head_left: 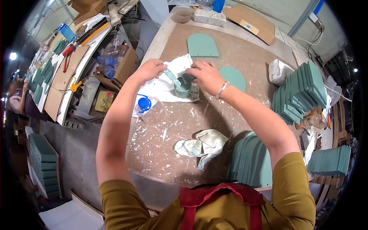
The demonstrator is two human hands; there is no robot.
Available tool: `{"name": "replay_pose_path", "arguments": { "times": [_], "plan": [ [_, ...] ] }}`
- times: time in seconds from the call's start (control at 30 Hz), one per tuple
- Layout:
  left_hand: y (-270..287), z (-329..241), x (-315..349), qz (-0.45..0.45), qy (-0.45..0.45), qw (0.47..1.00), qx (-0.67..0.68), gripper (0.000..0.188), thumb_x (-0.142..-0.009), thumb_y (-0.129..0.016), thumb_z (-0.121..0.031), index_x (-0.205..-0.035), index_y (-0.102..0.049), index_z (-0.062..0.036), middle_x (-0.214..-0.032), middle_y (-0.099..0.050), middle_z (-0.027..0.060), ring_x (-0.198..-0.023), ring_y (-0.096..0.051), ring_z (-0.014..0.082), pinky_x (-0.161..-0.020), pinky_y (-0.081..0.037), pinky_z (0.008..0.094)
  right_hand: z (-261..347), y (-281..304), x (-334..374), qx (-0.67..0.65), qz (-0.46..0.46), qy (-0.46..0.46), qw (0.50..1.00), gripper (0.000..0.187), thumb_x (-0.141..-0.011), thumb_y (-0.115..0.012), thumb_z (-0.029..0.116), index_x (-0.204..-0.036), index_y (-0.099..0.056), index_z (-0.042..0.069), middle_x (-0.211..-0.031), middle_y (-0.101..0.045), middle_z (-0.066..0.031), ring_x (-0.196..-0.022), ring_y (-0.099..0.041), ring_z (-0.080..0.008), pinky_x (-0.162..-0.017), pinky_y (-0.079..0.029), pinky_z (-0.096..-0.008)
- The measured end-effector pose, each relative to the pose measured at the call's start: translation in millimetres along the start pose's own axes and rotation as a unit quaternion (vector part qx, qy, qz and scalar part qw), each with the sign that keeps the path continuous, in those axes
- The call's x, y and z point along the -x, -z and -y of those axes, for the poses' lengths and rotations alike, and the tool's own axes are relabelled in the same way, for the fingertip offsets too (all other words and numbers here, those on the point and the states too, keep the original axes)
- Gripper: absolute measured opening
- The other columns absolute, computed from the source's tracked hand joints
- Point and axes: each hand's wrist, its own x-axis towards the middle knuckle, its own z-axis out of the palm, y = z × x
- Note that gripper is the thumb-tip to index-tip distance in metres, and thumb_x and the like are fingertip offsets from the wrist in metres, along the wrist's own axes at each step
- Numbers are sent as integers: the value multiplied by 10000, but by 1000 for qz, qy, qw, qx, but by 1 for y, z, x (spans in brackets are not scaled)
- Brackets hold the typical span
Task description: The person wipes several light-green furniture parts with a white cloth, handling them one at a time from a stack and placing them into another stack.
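Note:
My left hand is closed on the upper end of a flat, green-smeared spatula-like strip. The strip slants down to a small round cup of green paste, which stands on a crumpled white sheet. Curled over the cup's right side, my right hand grips a small grey-green piece whose kind I cannot make out. Beyond the hands lies a green panel with a rounded top. A second rounded green panel is partly covered by my right hand and wrist.
A clear plastic jug with a blue cap lies left of the cup. Nearer me are a stained cloth and stacked green panels. More panels lean at the right beside a white block. A side bench stands left.

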Motion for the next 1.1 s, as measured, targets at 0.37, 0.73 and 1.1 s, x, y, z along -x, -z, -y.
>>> {"name": "replay_pose_path", "arguments": {
  "times": [0.37,0.73,1.1],
  "plan": [
    [-6,-7,11,-84,-30,996,28,305,-951,-625,-265,-851,-626,24,-699,-576,49,-644,-529,133,-610,-453,295,-6,13,14,-664,168,-356,636,418,-1035,-517,347,-1274,-583,11,-1084,-689,-99,-892,-621,-107,-798,-521,-305],
    [-15,-12,1,-85,-43,995,33,321,-1000,-573,-275,-845,-608,5,-685,-529,1,-641,-489,103,-624,-430,271,4,16,3,-57,-37,40,997,338,-856,-668,155,-1192,-627,142,-1169,-614,-53,-1094,-588,-249,-926,-479,-364],
    [-11,-8,-2,-71,-49,996,26,309,-1000,-568,-264,-849,-603,3,-677,-507,-1,-640,-479,107,-630,-429,278,-7,16,2,68,12,124,990,320,-871,-597,143,-1189,-628,168,-1181,-592,-46,-1166,-551,-252,-978,-447,-410]
  ]
}}
